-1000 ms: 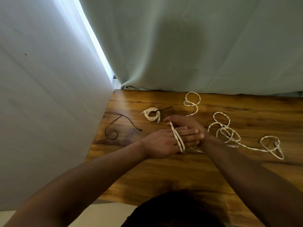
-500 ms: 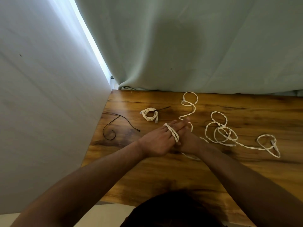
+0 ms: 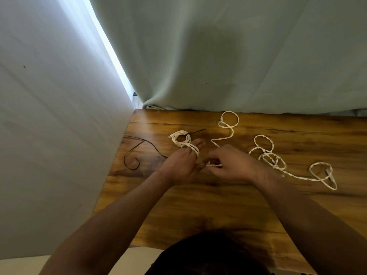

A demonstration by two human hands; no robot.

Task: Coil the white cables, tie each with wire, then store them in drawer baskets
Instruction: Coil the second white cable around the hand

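My left hand (image 3: 180,163) lies over the wooden table (image 3: 198,205) with straight fingers, and a white braided cable (image 3: 195,150) is wound in a few turns around them. Just to its right, my right hand (image 3: 232,163) pinches the same cable between thumb and fingers. The rest of this cable runs away in loose loops (image 3: 266,155) to the right and ends near a plug (image 3: 328,172). Another stretch curls into a loop (image 3: 229,120) at the table's far edge. One coiled white cable (image 3: 179,138), bound with a black tie, sits right beyond my left fingertips.
A loose black wire (image 3: 125,156) curls on the table's left part. A white wall (image 3: 49,116) borders the table's left edge and a pale green curtain (image 3: 218,56) hangs along the back. My head's dark top shows at the bottom.
My right hand came out from behind my left hand and moved to its right, pulling cable with it. The left hand turned toward the coiled cable. The loose loops shifted slightly.
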